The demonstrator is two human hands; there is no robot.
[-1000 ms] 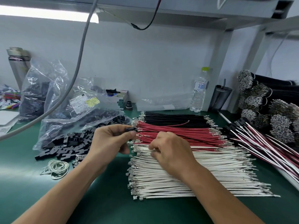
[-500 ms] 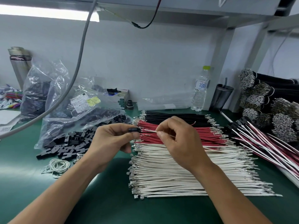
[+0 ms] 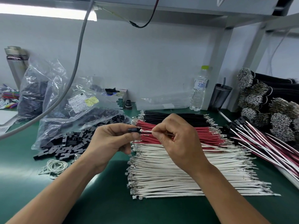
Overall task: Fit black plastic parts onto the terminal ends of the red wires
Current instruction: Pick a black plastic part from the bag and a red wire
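- Left hand (image 3: pixel 106 141) pinches one black plastic part (image 3: pixel 133 130).
- Right hand (image 3: pixel 176 139) pinches one white wire (image 3: pixel 146 131), its tip touching the part.
- Red wires (image 3: pixel 186 133): one stack, beneath both hands, too many to count.

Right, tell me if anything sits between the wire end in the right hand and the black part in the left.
Nothing visible does. The left hand pinches the black plastic part, and the right hand holds a wire whose metal terminal already meets the part's open side.
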